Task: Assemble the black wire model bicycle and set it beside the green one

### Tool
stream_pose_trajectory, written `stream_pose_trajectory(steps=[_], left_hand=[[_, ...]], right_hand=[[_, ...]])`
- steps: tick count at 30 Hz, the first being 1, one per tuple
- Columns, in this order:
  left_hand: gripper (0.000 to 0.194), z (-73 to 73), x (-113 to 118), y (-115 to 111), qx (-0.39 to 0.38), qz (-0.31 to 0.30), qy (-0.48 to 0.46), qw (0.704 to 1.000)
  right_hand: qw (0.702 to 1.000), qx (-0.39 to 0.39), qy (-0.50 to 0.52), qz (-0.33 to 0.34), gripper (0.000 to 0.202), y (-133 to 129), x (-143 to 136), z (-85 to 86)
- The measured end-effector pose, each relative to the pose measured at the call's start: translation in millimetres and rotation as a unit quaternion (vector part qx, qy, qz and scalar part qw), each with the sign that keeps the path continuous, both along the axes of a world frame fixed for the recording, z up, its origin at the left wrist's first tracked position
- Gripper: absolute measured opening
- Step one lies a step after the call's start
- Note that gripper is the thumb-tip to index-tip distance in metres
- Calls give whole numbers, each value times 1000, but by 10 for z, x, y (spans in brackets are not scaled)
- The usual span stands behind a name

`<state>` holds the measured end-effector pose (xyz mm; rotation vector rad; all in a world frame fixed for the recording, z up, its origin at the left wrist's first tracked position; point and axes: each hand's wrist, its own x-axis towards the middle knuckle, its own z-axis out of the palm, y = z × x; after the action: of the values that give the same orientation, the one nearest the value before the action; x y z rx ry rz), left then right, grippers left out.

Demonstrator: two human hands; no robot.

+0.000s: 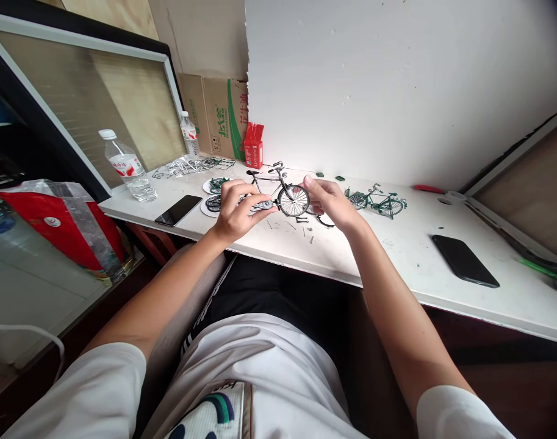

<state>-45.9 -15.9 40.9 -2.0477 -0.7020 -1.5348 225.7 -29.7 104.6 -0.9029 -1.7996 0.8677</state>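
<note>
A small black model bicycle (269, 179) is held up over the table, its handlebar at the top and its spoked front wheel (293, 200) toward the right. My left hand (238, 210) is closed on the lower frame, fingers and thumb pinched near the pedals, and hides the rear wheel. At the right edge of the front wheel, my right hand (326, 198) has its thumb against the rim with the fingers curled behind. A black curved part (325, 222) shows just below my right hand. Tiny loose parts (302, 221) lie on the tabletop beneath the bicycle.
A green model bicycle (377, 202) stands to the right, beyond it a black phone (465, 261). Leftward are another phone (179, 210), white discs with model parts (211, 206), water bottles (128, 166), a red box (254, 146) and a carton (214, 116). A wall backs the white table (388, 256).
</note>
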Motion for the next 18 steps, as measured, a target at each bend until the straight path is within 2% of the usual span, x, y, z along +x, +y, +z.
stream_pose_trajectory(steps=[2, 5, 8, 10, 12, 15, 18], left_hand=[[40, -8, -8, 13, -19, -23, 2, 1000], [48, 5, -4, 22, -57, -41, -14, 997], [71, 62, 28, -2, -100, -56, -55, 992], [87, 106, 62, -28, -131, -84, -84, 984], [95, 135, 96, -51, -161, -120, -120, 972], [90, 151, 128, -63, -209, -170, -187, 945], [74, 161, 129, -43, -277, -204, -237, 908]], right_hand=[[999, -17, -19, 26, 68, -59, -16, 28], [1000, 1, -10, 20, 65, -105, -30, 46], [1000, -12, 23, -8, 62, -67, -4, 18], [998, -22, 48, -22, 61, -14, 31, -14], [997, -22, 66, -26, 60, 41, 65, -44], [996, -6, 85, -27, 61, 100, 93, -73], [995, 6, 93, -30, 62, 126, 93, -84]])
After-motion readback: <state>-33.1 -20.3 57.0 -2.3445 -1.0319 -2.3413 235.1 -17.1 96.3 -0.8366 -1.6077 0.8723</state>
